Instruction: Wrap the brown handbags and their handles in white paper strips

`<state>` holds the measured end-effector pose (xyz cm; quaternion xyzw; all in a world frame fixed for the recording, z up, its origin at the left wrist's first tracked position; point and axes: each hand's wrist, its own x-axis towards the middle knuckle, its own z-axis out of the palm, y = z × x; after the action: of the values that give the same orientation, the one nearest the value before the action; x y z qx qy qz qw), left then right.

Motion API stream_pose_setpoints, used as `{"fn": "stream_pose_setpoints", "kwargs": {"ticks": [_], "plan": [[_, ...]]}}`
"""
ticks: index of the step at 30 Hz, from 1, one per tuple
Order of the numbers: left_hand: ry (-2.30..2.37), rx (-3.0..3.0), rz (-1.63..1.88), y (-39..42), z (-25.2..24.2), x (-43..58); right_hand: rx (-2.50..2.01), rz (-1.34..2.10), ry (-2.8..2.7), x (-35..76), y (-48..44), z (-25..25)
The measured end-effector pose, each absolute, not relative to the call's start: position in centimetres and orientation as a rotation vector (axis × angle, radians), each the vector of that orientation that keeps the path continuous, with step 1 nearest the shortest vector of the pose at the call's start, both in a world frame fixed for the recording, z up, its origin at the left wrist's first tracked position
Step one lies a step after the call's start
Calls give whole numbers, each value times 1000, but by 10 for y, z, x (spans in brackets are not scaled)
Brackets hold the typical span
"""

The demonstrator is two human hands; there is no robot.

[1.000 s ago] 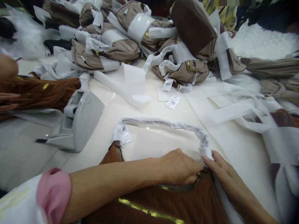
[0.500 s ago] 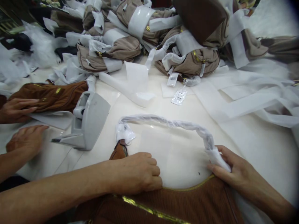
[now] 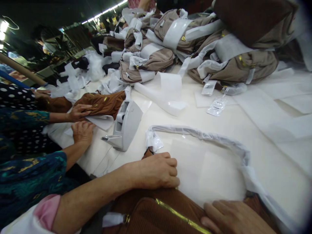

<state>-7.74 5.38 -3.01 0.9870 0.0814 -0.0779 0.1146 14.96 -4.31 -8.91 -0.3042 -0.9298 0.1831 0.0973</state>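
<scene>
A brown bag with a gold zipper lies at the bottom, nearest me. My left hand is closed on its top edge. At the right, my right hand, slightly blurred, rests on the bag's top edge with its fingers bent; its grip is partly hidden. The bag's strap, wrapped in white material, arches over the table beyond both hands. A white tag hangs at the strap's left end.
A grey tape dispenser stands left of the strap. Beside it a co-worker's hands touch another brown bag. Taupe bags are piled at the back. White sheets lie at the right.
The view has swung left and up, showing the co-workers' sleeves. My right hand has left the strap's wrapped end and moved down onto the bag. My left hand still grips the edge.
</scene>
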Motion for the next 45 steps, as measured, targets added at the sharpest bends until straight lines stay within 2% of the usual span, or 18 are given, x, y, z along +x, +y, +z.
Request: {"fn": "stream_pose_setpoints", "kwargs": {"ticks": [10,21,28,31,35,40,45], "plan": [[509,2863,-215,79,-36,-113,-975,1021,-2672,165,-35,-78],[756,3014,86,89,-41,-123,-1057,1112,-2673,188,-34,-92],[1040,2821,309,87,-48,-134,-1236,950,-2661,177,-17,-70],[1407,2322,537,63,-51,-144,-1177,941,-2660,172,-12,-59],[1512,1554,502,22,-52,-155,-1168,994,-2706,160,-4,-52],[1531,1584,639,5,-66,-157,-1437,726,-2769,146,5,-68],[1438,1607,746,6,-84,-161,-1979,512,-2268,141,15,-87]]}}
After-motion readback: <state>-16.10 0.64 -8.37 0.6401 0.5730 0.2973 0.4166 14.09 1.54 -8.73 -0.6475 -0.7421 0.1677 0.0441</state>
